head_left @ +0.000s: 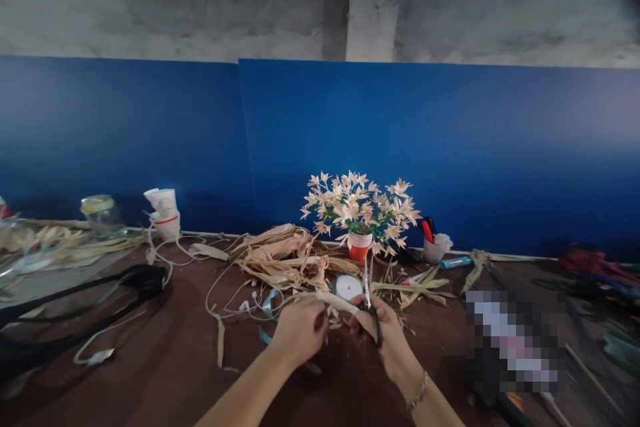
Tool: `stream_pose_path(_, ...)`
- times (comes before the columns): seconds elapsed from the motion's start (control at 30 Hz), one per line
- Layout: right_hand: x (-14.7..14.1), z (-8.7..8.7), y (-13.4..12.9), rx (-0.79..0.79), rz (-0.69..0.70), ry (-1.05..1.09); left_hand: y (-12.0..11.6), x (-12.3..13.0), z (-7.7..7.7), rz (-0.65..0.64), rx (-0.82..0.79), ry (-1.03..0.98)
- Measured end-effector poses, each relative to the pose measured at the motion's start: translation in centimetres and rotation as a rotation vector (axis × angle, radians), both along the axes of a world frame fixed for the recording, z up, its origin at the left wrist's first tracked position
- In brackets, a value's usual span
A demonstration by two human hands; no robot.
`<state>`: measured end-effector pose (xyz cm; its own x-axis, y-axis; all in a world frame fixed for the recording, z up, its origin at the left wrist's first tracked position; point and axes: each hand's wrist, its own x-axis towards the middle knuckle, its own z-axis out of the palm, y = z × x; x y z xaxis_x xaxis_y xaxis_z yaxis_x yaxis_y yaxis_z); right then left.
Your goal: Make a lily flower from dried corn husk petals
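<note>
My left hand [300, 332] pinches one pale husk strip [341, 303] at its two o'clock, my right hand [390, 333] holds one pair of scissors [371, 311] pointing to twelve, where one flowerpot [359, 250] stands.

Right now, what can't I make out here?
Head view, left hand: fingertips, and any grip on the pale strip, hidden by the hand itself.
Head view, long object at right: masked by pixel blocks.
Head view, red thing: cut off by the left edge.
Head view, red bundle at far right: blurred.
</note>
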<state>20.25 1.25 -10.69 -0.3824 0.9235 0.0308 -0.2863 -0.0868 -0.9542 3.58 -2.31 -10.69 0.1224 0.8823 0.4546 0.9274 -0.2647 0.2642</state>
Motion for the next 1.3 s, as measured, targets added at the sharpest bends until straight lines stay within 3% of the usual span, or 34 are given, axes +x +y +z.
stream_pose_path(0.1, 0.2, 0.1, 0.1, 0.041, -0.072, 0.02, 1.3, -2.5, -0.1, 0.347, -0.067, -0.047)
stream_pose_path(0.27, 0.7, 0.1, 0.5, 0.031, -0.087, 0.125, 2.6, -6.6, -0.2, 0.603, -0.006, -0.271)
stream_pose_path(0.33, 0.7, 0.1, 0.4, 0.043, -0.066, 0.182, 2.6, -7.0, 0.1, 0.647, 0.007, -0.308)
stream_pose_path(0.43, 0.7, 0.1, 0.2, 0.062, -0.038, 0.237, 1.9, -5.9, 1.0, 0.57, 0.003, -0.228)
stream_pose_path(0.5, 0.5, 0.1, 0.1, 0.06, -0.02, 0.247, 1.3, -4.6, 1.6, 0.532, -0.114, -0.128)
stream_pose_path(0.63, 0.4, 0.0, -0.1, 0.063, 0.029, 0.24, 0.8, -3.7, 2.2, 0.617, -0.175, 0.038)
stream_pose_path(0.73, 0.3, 0.0, -0.1, 0.053, 0.041, 0.223, 1.0, -4.8, 2.1, 0.72, -0.103, 0.11)
stream_pose_path(0.8, 0.2, -0.1, -0.1, 0.043, 0.042, 0.225, 1.1, -5.9, 2.0, 0.758, -0.175, 0.115)
stream_pose_path(0.93, 0.1, -0.2, -0.2, 0.045, 0.043, 0.235, 1.0, -5.8, 2.2, 0.529, -0.29, -0.009)
stream_pose_path(1.0, 0.1, -0.1, -0.2, 0.039, 0.033, 0.236, 0.7, -4.3, 2.3, 0.31, -0.334, -0.152)
stream_pose_path(1.07, 0.0, 0.1, -0.4, 0.029, 0.017, 0.221, 0.3, -2.2, 2.3, -0.045, -0.377, -0.456)
stream_pose_path(1.13, 0.0, 0.4, -0.5, 0.022, 0.01, 0.178, 0.0, -0.2, 1.9, -0.216, -0.457, -0.869)
stream_pose_path(1.2, 0.0, 0.6, -0.7, 0.027, 0.036, 0.125, 0.0, 1.2, 1.3, -0.226, -0.52, -1.166)
stream_pose_path(1.3, -0.2, 0.7, -1.0, 0.044, 0.076, 0.061, 0.2, 2.2, 0.3, -0.129, -0.462, -1.402)
